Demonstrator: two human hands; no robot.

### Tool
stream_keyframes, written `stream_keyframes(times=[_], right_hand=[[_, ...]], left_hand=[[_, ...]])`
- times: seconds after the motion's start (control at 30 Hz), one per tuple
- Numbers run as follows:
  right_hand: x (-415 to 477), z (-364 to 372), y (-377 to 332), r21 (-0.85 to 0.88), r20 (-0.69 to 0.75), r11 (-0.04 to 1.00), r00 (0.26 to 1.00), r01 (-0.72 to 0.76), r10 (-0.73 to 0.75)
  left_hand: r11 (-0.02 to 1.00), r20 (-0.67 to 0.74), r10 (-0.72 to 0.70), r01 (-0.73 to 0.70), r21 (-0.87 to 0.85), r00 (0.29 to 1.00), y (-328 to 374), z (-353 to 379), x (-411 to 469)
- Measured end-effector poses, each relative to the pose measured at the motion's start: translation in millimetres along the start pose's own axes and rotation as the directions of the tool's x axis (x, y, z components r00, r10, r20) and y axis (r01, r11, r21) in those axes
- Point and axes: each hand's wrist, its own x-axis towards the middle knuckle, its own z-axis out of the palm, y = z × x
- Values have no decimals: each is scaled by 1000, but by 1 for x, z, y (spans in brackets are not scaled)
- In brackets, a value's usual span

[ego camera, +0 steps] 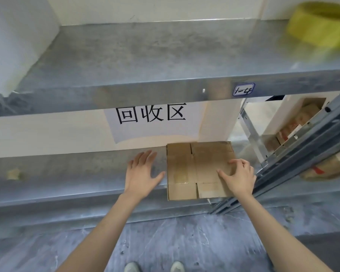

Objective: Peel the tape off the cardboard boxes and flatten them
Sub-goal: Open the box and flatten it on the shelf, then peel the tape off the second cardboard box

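Flattened cardboard box (196,169) lies flat on lower shelf (67,173), long axis running front-to-back, near end poking just over the shelf lip. Right hand (238,175) is on its right side, fingers bent, tips + thumb touching the top; can't tell if it pinches the edge. Left hand (141,169) is spread flat on the bare shelf, thumb just beside the box's left edge, holding nothing. So the box sits to the right w/ the right hand nearer; any tape left is prob that glossy strip by the left edge
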Motion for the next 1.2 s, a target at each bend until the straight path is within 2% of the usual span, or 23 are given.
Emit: stream_keyframes(times=[0.13,0.3,0.5,0.63,0.8,0.93,1.2], right_hand=[[6,-6,-7,-71,74,994,994,83,-78],[10,-14,-47,-26,154,967,957,253,-246],[-2,1,-134,155,314,889,831,431,-458],[-23,19,-202,156,400,813,716,561,-572],[-60,39,-284,105,400,666,582,738,-708],[-97,58,-344,85,388,573,503,815,-772],[-188,97,-454,24,371,457,416,889,-830]], left_hand=[[1000,-12,-8,8,19,1000,1,-8,-2],[998,-48,-61,62,31,997,-9,-30,-8],[982,-121,-170,179,65,978,-44,-67,-30],[958,-165,-255,272,91,953,-80,-96,-51],[914,-241,-349,386,125,906,-133,-130,-83],[877,-280,-409,459,141,868,-178,-160,-115],[830,-369,-460,538,143,808,-284,-223,-183]])
